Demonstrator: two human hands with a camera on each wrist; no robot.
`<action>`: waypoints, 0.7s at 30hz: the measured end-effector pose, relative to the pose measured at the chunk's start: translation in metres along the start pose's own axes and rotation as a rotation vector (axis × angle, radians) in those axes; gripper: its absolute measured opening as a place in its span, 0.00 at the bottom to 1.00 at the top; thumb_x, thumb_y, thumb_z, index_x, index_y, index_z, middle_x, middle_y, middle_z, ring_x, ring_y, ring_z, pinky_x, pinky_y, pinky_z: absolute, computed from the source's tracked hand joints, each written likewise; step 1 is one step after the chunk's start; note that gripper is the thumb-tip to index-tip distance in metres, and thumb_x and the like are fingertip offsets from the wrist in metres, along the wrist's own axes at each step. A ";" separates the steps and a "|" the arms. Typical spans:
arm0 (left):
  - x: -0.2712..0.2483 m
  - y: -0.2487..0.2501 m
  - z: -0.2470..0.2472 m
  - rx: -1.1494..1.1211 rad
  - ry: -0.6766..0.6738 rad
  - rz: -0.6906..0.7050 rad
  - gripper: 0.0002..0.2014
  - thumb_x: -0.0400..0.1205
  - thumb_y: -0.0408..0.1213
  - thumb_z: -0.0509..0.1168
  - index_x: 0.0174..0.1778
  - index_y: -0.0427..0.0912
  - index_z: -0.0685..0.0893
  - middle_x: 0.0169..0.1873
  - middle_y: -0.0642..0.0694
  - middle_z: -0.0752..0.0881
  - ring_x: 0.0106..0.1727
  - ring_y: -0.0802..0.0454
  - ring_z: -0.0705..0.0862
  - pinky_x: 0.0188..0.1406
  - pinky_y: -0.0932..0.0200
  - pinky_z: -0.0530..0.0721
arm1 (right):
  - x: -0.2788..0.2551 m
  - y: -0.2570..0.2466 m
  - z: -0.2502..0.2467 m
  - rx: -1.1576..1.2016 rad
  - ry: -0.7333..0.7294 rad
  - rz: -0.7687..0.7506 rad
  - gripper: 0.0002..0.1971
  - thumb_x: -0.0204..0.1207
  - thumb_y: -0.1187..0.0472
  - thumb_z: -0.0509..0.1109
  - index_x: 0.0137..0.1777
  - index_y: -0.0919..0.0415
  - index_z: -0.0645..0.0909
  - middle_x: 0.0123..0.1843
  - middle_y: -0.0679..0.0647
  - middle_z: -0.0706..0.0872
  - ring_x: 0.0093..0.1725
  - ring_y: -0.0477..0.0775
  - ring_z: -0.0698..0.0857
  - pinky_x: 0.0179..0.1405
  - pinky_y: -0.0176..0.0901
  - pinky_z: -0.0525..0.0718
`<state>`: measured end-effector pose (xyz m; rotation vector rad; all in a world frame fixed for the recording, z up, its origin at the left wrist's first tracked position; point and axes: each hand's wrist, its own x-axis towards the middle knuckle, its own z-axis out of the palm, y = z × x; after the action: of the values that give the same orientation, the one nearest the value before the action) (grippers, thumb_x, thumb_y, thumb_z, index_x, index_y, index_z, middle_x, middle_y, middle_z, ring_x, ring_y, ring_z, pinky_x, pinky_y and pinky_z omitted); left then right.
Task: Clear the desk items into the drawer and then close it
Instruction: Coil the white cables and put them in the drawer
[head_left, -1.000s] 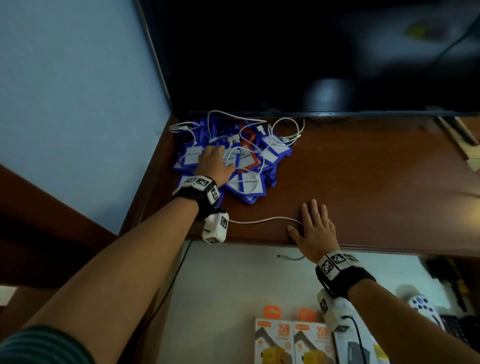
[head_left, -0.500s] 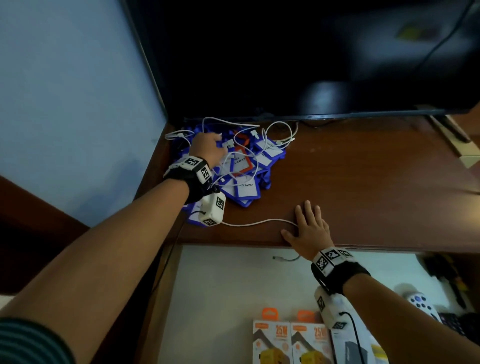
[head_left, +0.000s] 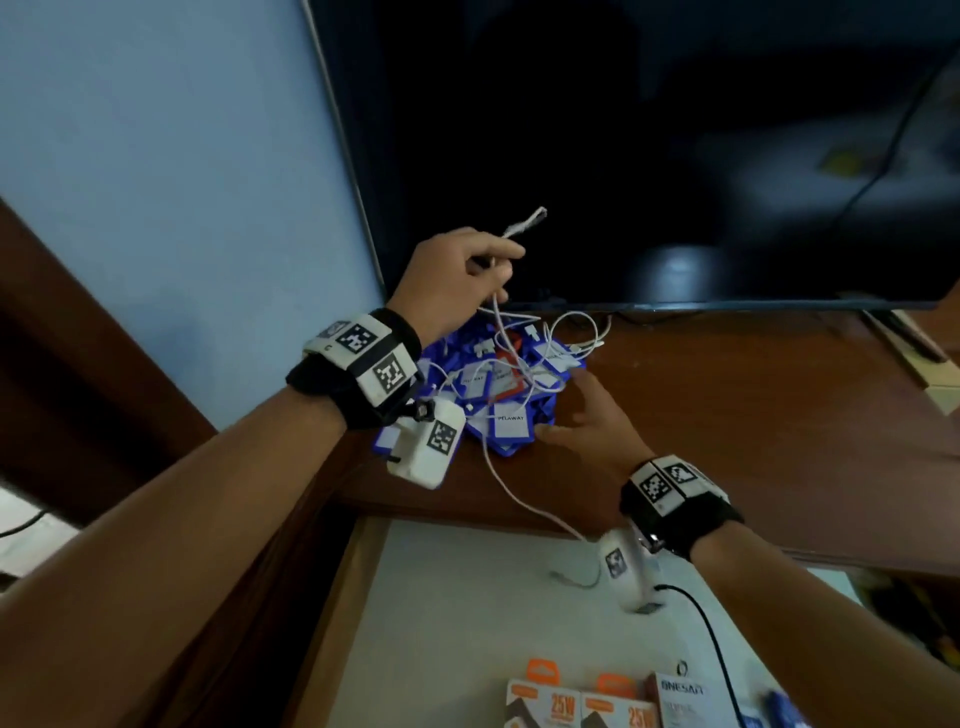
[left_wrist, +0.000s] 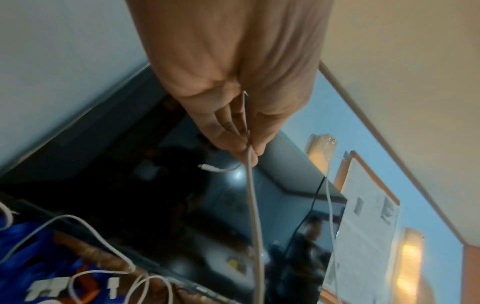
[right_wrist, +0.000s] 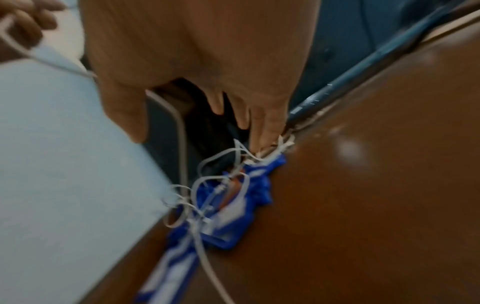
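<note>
A heap of blue lanyards with white name tags (head_left: 506, 410) lies on the brown desk (head_left: 727, 415) in its back left corner, tangled with white cables. My left hand (head_left: 467, 275) is raised above the heap and pinches a white cable (left_wrist: 253, 205) near its plug end; the cable hangs down into the pile. My right hand (head_left: 587, 421) hovers at the heap's right edge with its fingers straight (right_wrist: 262, 131), holding nothing. Below the desk edge the open drawer (head_left: 467, 597) shows its white floor.
A dark TV screen (head_left: 675, 156) stands along the desk's back edge. Orange and white 25W charger boxes (head_left: 582, 701) and another white box (head_left: 685, 696) lie at the drawer's front. A loose white cable (head_left: 519, 499) runs over the desk's front edge. A blue wall is at left.
My left hand rose off the lanyard heap, lifting a white cable by its end. My right hand left the desk's front edge and moved forward to the heap's right side.
</note>
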<state>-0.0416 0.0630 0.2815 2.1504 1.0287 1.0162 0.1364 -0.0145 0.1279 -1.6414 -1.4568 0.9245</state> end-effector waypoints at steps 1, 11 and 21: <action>-0.002 0.009 -0.003 -0.056 0.007 -0.014 0.11 0.82 0.29 0.67 0.58 0.41 0.87 0.44 0.49 0.83 0.37 0.58 0.89 0.46 0.64 0.87 | 0.000 -0.017 0.000 0.082 -0.040 -0.094 0.46 0.66 0.55 0.81 0.80 0.47 0.58 0.80 0.48 0.63 0.77 0.49 0.66 0.73 0.47 0.72; -0.029 0.042 -0.048 -0.174 0.340 0.052 0.18 0.78 0.17 0.58 0.58 0.36 0.85 0.48 0.40 0.83 0.40 0.55 0.89 0.44 0.65 0.86 | -0.027 -0.093 -0.018 0.544 -0.038 -0.216 0.17 0.81 0.67 0.64 0.28 0.66 0.74 0.28 0.61 0.77 0.30 0.45 0.83 0.34 0.32 0.81; -0.080 -0.023 -0.065 0.885 0.360 0.396 0.09 0.80 0.42 0.68 0.41 0.40 0.89 0.31 0.44 0.79 0.35 0.44 0.77 0.32 0.50 0.76 | -0.057 -0.074 -0.077 0.482 0.000 -0.296 0.06 0.74 0.68 0.71 0.38 0.66 0.77 0.22 0.44 0.72 0.22 0.44 0.65 0.22 0.32 0.64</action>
<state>-0.1373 0.0201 0.2703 3.0465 1.4461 1.3265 0.1650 -0.0699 0.2315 -1.0443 -1.3031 1.0059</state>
